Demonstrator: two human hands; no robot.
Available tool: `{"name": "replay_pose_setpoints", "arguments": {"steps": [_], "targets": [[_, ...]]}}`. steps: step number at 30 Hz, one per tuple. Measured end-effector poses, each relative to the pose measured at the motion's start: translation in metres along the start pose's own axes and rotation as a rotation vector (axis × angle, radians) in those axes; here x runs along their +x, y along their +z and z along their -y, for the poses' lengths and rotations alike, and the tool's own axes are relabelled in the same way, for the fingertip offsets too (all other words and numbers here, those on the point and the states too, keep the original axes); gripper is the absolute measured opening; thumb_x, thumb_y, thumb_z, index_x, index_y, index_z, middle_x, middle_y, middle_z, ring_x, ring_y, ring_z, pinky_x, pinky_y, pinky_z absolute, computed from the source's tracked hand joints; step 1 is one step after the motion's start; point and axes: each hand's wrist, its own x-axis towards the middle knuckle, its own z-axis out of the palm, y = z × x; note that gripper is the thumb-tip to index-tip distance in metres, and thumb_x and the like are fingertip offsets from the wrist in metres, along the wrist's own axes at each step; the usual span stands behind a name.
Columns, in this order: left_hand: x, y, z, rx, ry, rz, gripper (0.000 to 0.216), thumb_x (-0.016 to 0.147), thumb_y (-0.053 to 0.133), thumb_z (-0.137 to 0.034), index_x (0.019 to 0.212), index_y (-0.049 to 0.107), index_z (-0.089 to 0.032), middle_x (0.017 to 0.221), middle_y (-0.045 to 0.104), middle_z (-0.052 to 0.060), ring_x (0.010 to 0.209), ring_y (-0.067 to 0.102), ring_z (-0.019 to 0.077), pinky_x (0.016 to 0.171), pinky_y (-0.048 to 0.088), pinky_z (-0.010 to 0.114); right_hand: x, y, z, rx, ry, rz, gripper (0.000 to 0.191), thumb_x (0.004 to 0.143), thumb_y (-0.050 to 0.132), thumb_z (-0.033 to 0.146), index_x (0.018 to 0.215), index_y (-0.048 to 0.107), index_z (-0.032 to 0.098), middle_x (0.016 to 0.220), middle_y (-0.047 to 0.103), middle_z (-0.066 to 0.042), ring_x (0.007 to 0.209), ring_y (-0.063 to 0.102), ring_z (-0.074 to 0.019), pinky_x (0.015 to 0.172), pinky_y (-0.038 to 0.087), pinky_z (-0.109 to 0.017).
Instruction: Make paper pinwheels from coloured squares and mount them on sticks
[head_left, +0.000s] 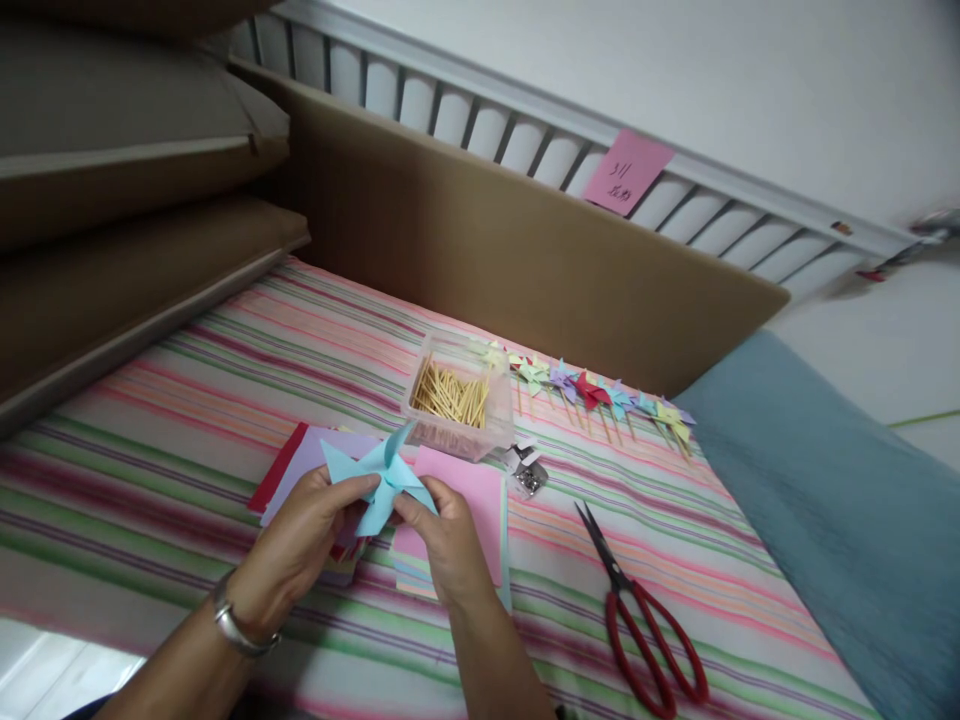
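Observation:
A light blue paper pinwheel (384, 488) is held up between both hands, its blades folded in toward the middle. My left hand (311, 525) pinches it from the left, with the thumb near the centre. From the right, my right hand (442, 530) grips a lower blade between thumb and fingers. Under the hands lie two stacks of coloured paper squares: one with lilac paper (300, 465) and red edges on the left, one topped with pink paper (480, 500) on the right. Whether a pin sits in the pinwheel's centre I cannot make out.
A clear plastic box (499, 400) of thin wooden sticks (452, 393) stands behind the hands. Beside it is a small bag of metal bits (531, 478). Red-handled scissors (630, 590) lie at right. Several finished pinwheels (592, 390) line the cardboard (487, 220) at the back.

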Motion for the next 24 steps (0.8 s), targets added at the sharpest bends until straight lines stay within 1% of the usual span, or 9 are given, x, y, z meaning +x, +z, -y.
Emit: {"name": "replay_pose_setpoints", "arguments": {"steps": [3,5,7,10,12,15,19,21,24], "targets": [[0.002,-0.004,0.000,0.108,0.042,-0.141,0.021,0.065,0.071,-0.034,0.074,0.065,-0.015,0.056,0.064,-0.001,0.046,0.053,0.0133,0.048,0.041,0.025,0.005,-0.013,-0.001,-0.045,-0.026,-0.007,0.016,0.066,0.071,0.023,0.081,0.067,0.019,0.078,0.069,0.000,0.074,0.062,-0.0171,0.073,0.050,-0.030],[0.002,-0.006,-0.002,0.235,0.108,-0.244,0.023,0.062,0.073,-0.033,0.075,0.066,-0.015,0.057,0.065,-0.001,0.048,0.054,0.0140,0.049,0.041,0.024,0.007,-0.022,0.000,-0.104,-0.117,-0.121,0.021,0.067,0.071,0.025,0.087,0.066,0.019,0.087,0.070,-0.003,0.082,0.063,-0.0188,0.077,0.049,-0.033],[0.000,-0.005,-0.002,0.373,0.185,-0.277,0.019,0.063,0.072,-0.032,0.071,0.067,-0.015,0.058,0.065,-0.001,0.051,0.055,0.0147,0.051,0.040,0.024,0.006,-0.026,0.002,-0.187,-0.246,-0.218,0.020,0.072,0.067,0.027,0.090,0.065,0.019,0.098,0.068,-0.007,0.092,0.062,-0.0206,0.082,0.048,-0.035],[-0.005,0.000,-0.002,0.527,0.294,-0.269,0.014,0.067,0.067,-0.031,0.064,0.065,-0.018,0.055,0.062,-0.002,0.050,0.052,0.0141,0.050,0.038,0.023,-0.001,-0.018,0.006,-0.326,-0.395,-0.190,0.013,0.074,0.065,0.025,0.086,0.066,0.020,0.110,0.063,-0.008,0.106,0.057,-0.0225,0.092,0.043,-0.038],[-0.009,0.006,-0.001,0.614,0.375,-0.257,0.013,0.068,0.066,-0.028,0.060,0.062,-0.019,0.054,0.059,-0.003,0.051,0.051,0.0136,0.051,0.038,0.022,-0.007,-0.007,0.007,-0.392,-0.419,-0.153,0.011,0.075,0.065,0.022,0.086,0.067,0.020,0.111,0.062,-0.007,0.109,0.055,-0.0220,0.097,0.040,-0.037],[-0.013,0.011,0.002,0.767,0.527,-0.189,0.011,0.074,0.061,-0.024,0.063,0.061,-0.021,0.060,0.059,-0.002,0.059,0.054,0.0151,0.058,0.040,0.023,-0.012,0.006,0.008,-0.410,-0.404,-0.158,0.012,0.078,0.062,0.023,0.088,0.067,0.020,0.105,0.063,-0.006,0.106,0.055,-0.0208,0.096,0.040,-0.035],[-0.014,0.011,0.006,0.960,0.715,-0.115,0.007,0.077,0.057,-0.020,0.078,0.063,-0.022,0.078,0.066,0.003,0.076,0.060,0.0198,0.072,0.043,0.028,-0.011,0.009,0.007,-0.371,-0.394,-0.208,0.008,0.077,0.062,0.023,0.080,0.068,0.019,0.097,0.065,-0.005,0.099,0.058,-0.0209,0.092,0.042,-0.034],[-0.013,0.007,0.009,1.048,0.793,-0.100,0.009,0.077,0.057,-0.021,0.083,0.064,-0.023,0.084,0.069,0.005,0.083,0.060,0.0221,0.078,0.043,0.031,-0.009,0.008,0.006,-0.303,-0.360,-0.213,0.007,0.076,0.062,0.022,0.077,0.069,0.018,0.096,0.065,-0.005,0.098,0.058,-0.0210,0.092,0.042,-0.034],[-0.010,-0.001,0.013,1.147,0.902,-0.091,0.012,0.076,0.059,-0.023,0.087,0.064,-0.023,0.086,0.070,0.006,0.088,0.061,0.0245,0.085,0.042,0.035,-0.006,0.007,0.002,-0.141,-0.273,-0.188,0.006,0.073,0.063,0.019,0.074,0.069,0.018,0.091,0.066,-0.004,0.094,0.059,-0.0211,0.091,0.043,-0.034]]}}
